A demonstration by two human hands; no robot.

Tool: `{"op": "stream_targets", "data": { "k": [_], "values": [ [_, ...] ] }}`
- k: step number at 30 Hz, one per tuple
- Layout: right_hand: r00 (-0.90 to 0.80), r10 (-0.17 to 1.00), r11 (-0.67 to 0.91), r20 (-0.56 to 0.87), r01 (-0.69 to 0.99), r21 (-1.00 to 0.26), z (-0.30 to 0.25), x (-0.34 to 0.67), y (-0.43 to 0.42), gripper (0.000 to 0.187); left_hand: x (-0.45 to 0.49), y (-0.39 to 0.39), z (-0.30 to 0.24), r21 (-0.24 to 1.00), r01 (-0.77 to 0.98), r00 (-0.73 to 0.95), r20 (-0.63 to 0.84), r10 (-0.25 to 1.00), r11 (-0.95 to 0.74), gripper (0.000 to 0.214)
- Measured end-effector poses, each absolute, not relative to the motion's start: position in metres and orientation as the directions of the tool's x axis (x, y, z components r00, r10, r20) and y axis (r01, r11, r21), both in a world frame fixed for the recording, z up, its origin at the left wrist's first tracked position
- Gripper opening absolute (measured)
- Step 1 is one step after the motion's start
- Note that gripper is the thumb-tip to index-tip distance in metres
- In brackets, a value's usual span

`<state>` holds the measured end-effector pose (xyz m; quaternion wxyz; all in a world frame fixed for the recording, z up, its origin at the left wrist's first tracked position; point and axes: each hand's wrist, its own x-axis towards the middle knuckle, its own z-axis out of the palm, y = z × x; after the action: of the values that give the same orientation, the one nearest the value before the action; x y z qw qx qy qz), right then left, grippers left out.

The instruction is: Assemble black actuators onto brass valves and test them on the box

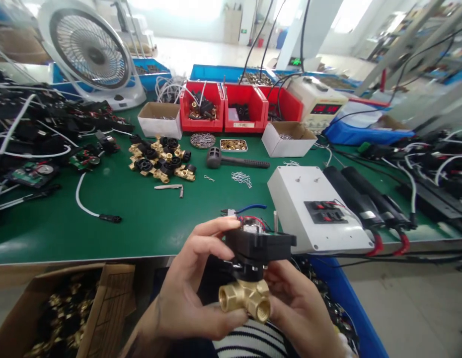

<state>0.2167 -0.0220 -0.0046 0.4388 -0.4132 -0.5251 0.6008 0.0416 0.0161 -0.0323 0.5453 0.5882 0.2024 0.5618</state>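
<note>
- Green bench [134, 233]: spans 12 o'clock from wearer.
- White fan [91, 54]: 11 o'clock, far edge.
- Cardboard box [112, 298]: 9 o'clock, below bench edge, brass and black parts inside.
- Grey switch box [290, 204]: 1 o'clock.
- Red bins [244, 125]: row, 12 o'clock, parts inside.
- Left hand [190, 278]: curled round valve unit [259, 246], fingers at black housing, thumb under brass body.
- Right hand [301, 308]: partly closed on unit's right side, thumb at brass port; some fingers hidden.
- Valve unit: close in, 12 o'clock, held up between both hands, black housing over brass, ports facing wearer.
- Brass fittings [162, 166]: heap, 11 o'clock.
- Black mallet [238, 161]: 12 o'clock, lying flat.
- L-shaped tool [167, 187]: 11 o'clock, just nearer than heap.
- Wire clips [241, 179]: 12 o'clock, just nearer than mallet.
</note>
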Motion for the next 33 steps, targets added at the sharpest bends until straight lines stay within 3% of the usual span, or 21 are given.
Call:
{"op": "stream_targets", "data": {
  "k": [4, 7, 12, 15, 18, 23, 25, 27, 30, 33],
  "values": [
    [-0.073, 0.983, 0.174, 0.166, 0.114, -0.978, 0.002, 0.215, -0.021, 0.036, 0.041, 0.017, -0.039, 0.86, -0.461, 0.301, 0.383, 0.873, -0.218, 0.059],
    [0.028, 0.942, 0.309, 0.334, 0.308, -0.9, 0.011, 0.212, -0.022, 0.029, 0.045, 0.015, -0.04, 0.864, -0.483, 0.295, 0.317, 0.902, -0.145, 0.068],
    [-0.14, 0.886, 0.461, 0.442, 0.363, -0.809, 0.026, 0.208, -0.021, 0.021, 0.048, 0.012, -0.031, 0.911, -0.399, 0.304, 0.236, 0.923, -0.101, 0.095],
    [-0.27, 0.825, 0.564, 0.497, 0.336, -0.754, 0.027, 0.208, -0.02, 0.026, 0.051, 0.013, -0.025, 0.926, -0.376, 0.35, 0.176, 0.92, -0.034, 0.094],
    [-0.294, 0.828, 0.558, 0.478, 0.344, -0.755, 0.026, 0.21, -0.022, 0.025, 0.054, 0.013, -0.024, 0.918, -0.389, 0.294, 0.2, 0.935, -0.074, 0.086],
    [-0.193, 0.939, 0.342, 0.284, 0.441, -0.83, 0.02, 0.227, -0.022, 0.028, 0.045, 0.02, -0.027, 0.919, -0.343, 0.174, 0.267, 0.948, -0.196, 0.069],
    [-0.244, 0.949, 0.3, 0.2, 0.503, -0.81, 0.013, 0.242, -0.022, 0.027, 0.034, 0.027, -0.028, 0.963, -0.181, 0.131, 0.226, 0.965, -0.201, 0.059],
    [-0.328, 0.937, 0.302, 0.118, 0.594, -0.745, 0.003, 0.259, -0.025, 0.022, 0.02, 0.038, -0.03, 0.962, 0.155, 0.079, 0.215, 0.973, -0.225, 0.056],
    [-0.445, 0.895, 0.352, -0.017, 0.729, -0.587, -0.014, 0.281, -0.034, 0.019, 0.0, 0.058, -0.038, 0.67, 0.67, 0.108, 0.338, 0.935, -0.319, 0.061],
    [-0.454, 0.886, 0.383, -0.095, 0.832, -0.4, -0.027, 0.29, -0.044, 0.019, -0.008, 0.071, -0.044, 0.381, 0.804, 0.288, 0.422, 0.86, -0.456, 0.06]
  ]
}}
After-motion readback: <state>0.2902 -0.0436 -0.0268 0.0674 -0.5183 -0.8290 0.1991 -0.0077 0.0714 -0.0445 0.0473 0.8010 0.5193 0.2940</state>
